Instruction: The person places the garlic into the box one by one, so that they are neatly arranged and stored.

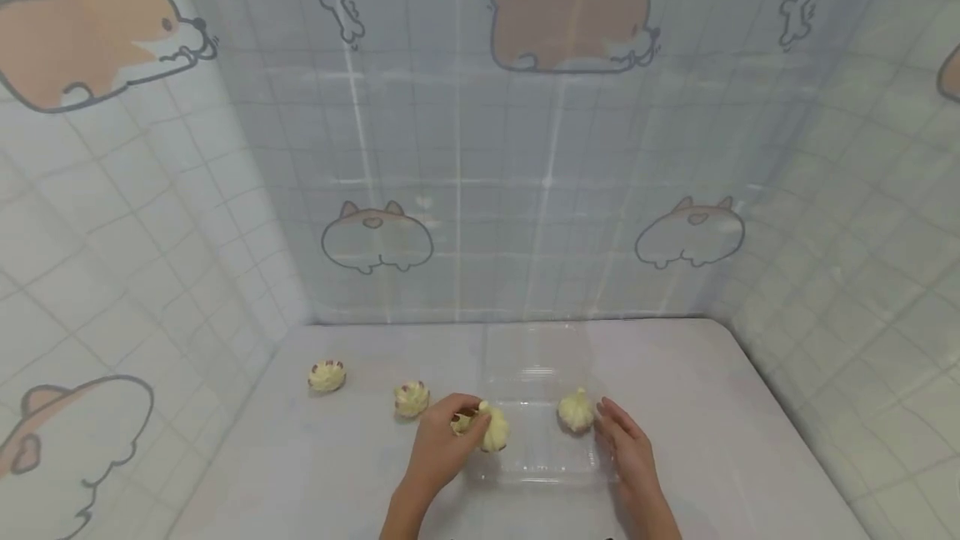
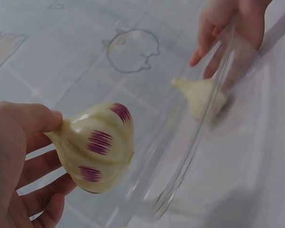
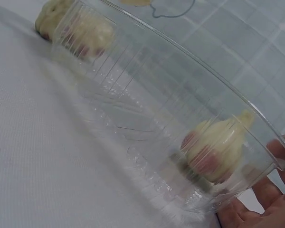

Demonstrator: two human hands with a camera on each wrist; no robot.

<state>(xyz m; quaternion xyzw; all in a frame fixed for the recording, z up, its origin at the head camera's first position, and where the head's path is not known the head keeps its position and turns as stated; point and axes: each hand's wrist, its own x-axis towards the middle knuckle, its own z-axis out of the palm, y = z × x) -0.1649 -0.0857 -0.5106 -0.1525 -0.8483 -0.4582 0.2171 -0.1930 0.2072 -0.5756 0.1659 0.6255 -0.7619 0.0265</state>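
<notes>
My left hand (image 1: pixel 444 444) pinches a garlic bulb (image 2: pixel 97 149) by its stem, between thumb and fingers. The bulb is cream with purple streaks, and it hangs at the left side of a clear plastic container (image 1: pixel 536 436). Inside the container, near its right wall, another garlic bulb (image 1: pixel 576 412) sits with its stem up. My right hand (image 1: pixel 632 448) rests against the right side of the container, its fingers extended along the wall. Partly hidden behind the left hand is one more garlic bulb (image 1: pixel 461 422).
Two garlic bulbs lie on the white table to the left: a nearer bulb (image 1: pixel 412 399) and a farther bulb (image 1: pixel 327 376). The container's clear lid (image 1: pixel 536 344) is folded back behind it. A curtain (image 1: pixel 480 148) with cartoon dogs surrounds the table.
</notes>
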